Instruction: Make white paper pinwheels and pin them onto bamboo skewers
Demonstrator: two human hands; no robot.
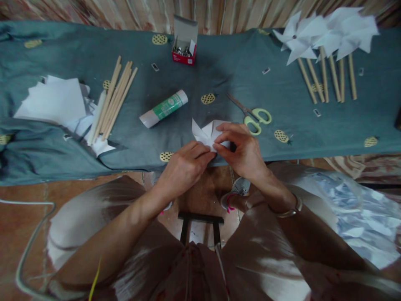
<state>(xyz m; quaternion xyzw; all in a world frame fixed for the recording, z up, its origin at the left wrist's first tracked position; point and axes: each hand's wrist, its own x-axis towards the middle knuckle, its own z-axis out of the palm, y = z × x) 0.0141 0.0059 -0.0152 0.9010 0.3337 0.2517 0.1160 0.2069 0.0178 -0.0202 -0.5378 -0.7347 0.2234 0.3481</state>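
A white paper pinwheel [204, 133], partly folded with pointed flaps standing up, is held at the front edge of the cloth-covered table. My left hand [188, 165] pinches its lower left side, fingers closed. On its right side, my right hand [239, 146] grips a flap between thumb and fingers, which hide part of the paper. Just beyond my right hand lie scissors [255, 117] with light green handles, blades slightly apart. A glue stick [164, 108] with a green label rests on its side to the left of the paper.
An open red box [184, 59] of small metal pieces stands at the back. Wooden sticks [117, 98] and white paper pieces [56, 100] lie at left. Several finished pinwheels [332, 35] on sticks lie at back right. A cable [34, 234] runs along the floor at left.
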